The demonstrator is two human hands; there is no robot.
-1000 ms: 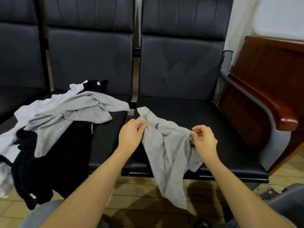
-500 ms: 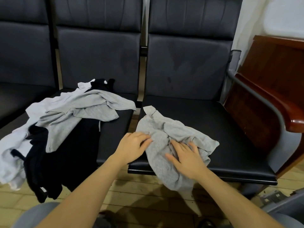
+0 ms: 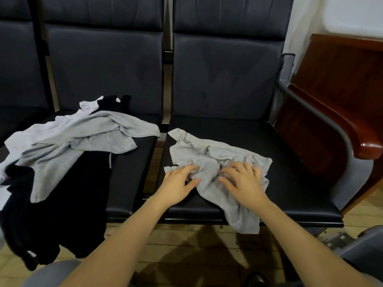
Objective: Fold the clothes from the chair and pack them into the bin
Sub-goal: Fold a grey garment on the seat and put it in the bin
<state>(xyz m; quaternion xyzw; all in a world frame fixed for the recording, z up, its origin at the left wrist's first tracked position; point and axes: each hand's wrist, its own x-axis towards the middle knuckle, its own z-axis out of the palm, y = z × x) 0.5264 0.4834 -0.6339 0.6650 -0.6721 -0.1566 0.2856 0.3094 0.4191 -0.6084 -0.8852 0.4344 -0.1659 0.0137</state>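
A crumpled grey garment [image 3: 209, 154] lies on the right black seat [image 3: 290, 162], one end hanging over the front edge. My left hand [image 3: 178, 183] rests on its left part with fingers spread. My right hand [image 3: 242, 181] lies flat on its right part, fingers apart. Neither hand grips the cloth. On the middle seat sits a pile of clothes [image 3: 68, 146]: grey and white pieces over a black garment [image 3: 62, 214] that hangs toward the floor.
A wooden armrest [image 3: 352, 131] on a grey metal frame bounds the right seat. A grey bin corner [image 3: 364, 245] shows at lower right. The wooden floor [image 3: 186, 245] lies below the seat edge. Seat backs rise behind.
Both hands let go of the lifted grey garment and laid it on the seat. They now press flat on it, closer together than a second ago.
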